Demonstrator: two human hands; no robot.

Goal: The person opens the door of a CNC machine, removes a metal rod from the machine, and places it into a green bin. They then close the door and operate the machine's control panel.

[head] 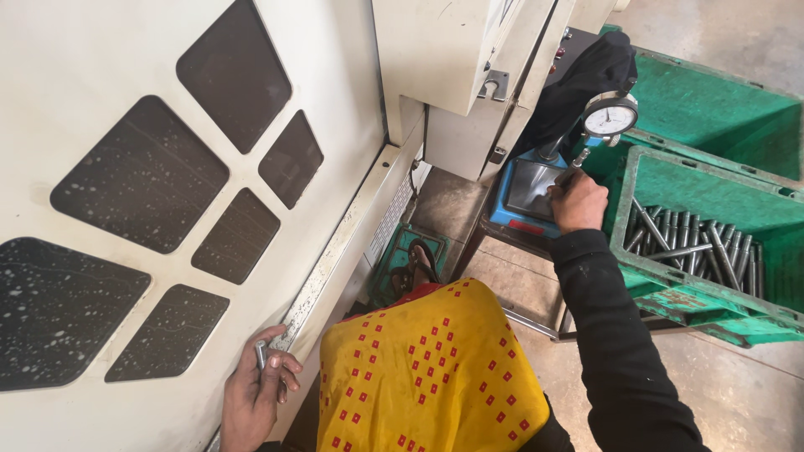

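Observation:
My right hand is closed around a small metal rod held upright under the stem of a round dial gauge, over the dark plate of a blue gauge stand. My left hand hangs low by the bottom edge of a white machine door and grips another short metal rod between fingers and thumb. A black sleeve covers my right arm. Yellow cloth with red squares drapes over my lap.
A green plastic crate at the right holds several metal rods; a second green crate stands behind it. The machine door has dark window panels. A sandalled foot rests on a green pedal on the concrete floor.

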